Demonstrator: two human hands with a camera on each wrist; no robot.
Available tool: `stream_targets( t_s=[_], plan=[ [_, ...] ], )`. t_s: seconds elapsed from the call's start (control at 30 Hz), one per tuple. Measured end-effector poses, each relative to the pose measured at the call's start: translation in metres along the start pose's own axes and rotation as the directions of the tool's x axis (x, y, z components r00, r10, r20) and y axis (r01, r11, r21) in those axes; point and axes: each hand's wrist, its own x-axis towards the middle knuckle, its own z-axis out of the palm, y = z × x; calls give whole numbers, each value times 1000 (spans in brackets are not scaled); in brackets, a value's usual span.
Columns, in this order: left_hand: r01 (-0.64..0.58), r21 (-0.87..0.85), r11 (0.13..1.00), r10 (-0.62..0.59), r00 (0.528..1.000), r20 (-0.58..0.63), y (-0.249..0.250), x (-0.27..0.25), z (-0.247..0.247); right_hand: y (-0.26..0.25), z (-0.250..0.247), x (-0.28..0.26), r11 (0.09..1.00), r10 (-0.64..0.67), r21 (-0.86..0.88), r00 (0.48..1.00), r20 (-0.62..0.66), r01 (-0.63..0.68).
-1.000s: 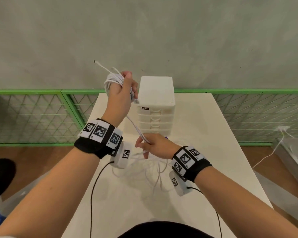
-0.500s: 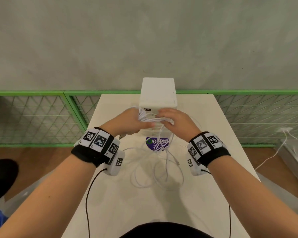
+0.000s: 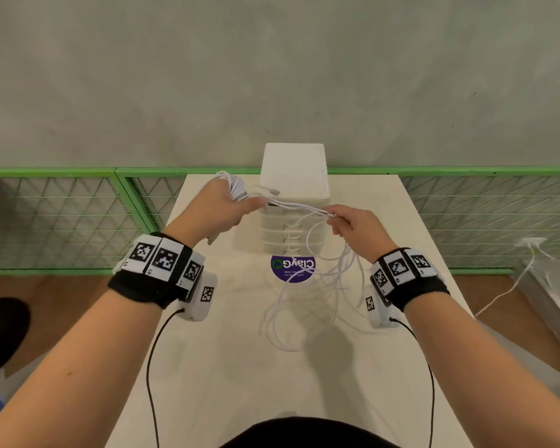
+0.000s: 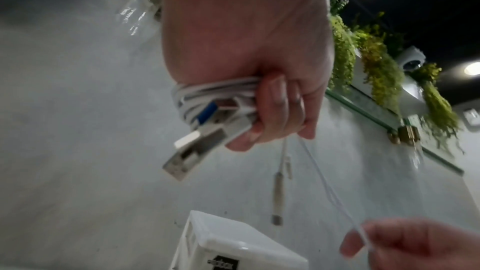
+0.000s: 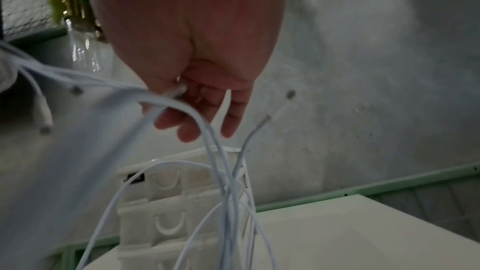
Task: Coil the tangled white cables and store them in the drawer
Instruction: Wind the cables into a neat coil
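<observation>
1. Nearest the person, loose white cables [image 3: 301,305] are trailing in slack loops over the table [image 3: 240,383], some lying across a purple sticker [image 3: 291,270].
2. The right hand [image 3: 353,226] is pinching several strands between thumb and fingertips, the other fingers hanging relaxed; the strands are dropping from it to the heap below.
3. The left hand [image 3: 214,211] is curling tight round a wound coil [image 4: 207,98] of cable, with plug ends [image 4: 192,151] sticking out below the fingers. A short taut span is running between the two hands.
4. Beyond them, the drawer unit [image 3: 293,202] is standing at the table's far end with every drawer closed, so nothing is stored yet.
5. Likely trouble: several strands are being drawn together, so a crossing in the heap could be tightening into a knot; the dangling plugs could be catching on a loop or on the drawer handles, since cable is hanging right against the unit's front.
6. Both hands are occupied, so opening a drawer will call for freeing one.
7. Farther off, a green mesh fence [image 3: 62,221] and a grey wall [image 3: 272,76] are backing the table.
</observation>
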Motion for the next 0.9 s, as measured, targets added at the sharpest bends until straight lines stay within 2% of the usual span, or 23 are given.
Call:
stream_targets(
  t_s=[0.07,0.13,0.2,0.23,0.3,0.33,0.4,0.5,0.6,0.67,0.77,0.83,0.9],
  plan=[
    [-10,-31,999,11,1000,23,7,-4,2,-1,0,1,991,41,-128,999,17,-38],
    [-30,-16,999,31,999,37,14,-8,6,-14,-2,-3,998,34,-57,999,40,-32],
    [-60,-5,998,60,996,66,19,-12,12,-39,-3,-7,990,-63,129,996,69,54],
    [-71,-16,997,72,994,79,22,-14,16,-51,-1,-7,984,-117,144,989,86,104],
    [-72,-64,995,78,992,99,26,-16,21,-68,7,-6,986,-167,1,980,112,168],
    [-66,-86,994,76,991,109,28,-16,22,-71,12,-5,978,-173,-96,980,100,183],
    [-43,-104,994,60,986,158,30,-18,23,-68,16,-1,965,-191,-179,981,23,192],
    [51,-150,987,-4,954,300,25,-19,24,-59,15,3,957,-264,-142,963,-63,253],
    [138,-129,982,-67,892,446,20,-24,31,-55,9,8,924,-377,-135,913,-153,359],
    [139,-145,980,-43,851,523,21,-30,38,-56,9,12,900,-418,-162,907,-52,406],
    [153,-340,928,59,840,540,25,-34,43,-61,16,7,918,-363,-89,911,194,385],
    [143,-438,887,121,845,522,27,-32,43,-65,24,-1,953,-298,21,924,238,302],
    [139,-545,827,173,860,481,30,-29,43,-66,31,-5,970,-239,87,948,210,226]
  ],
)
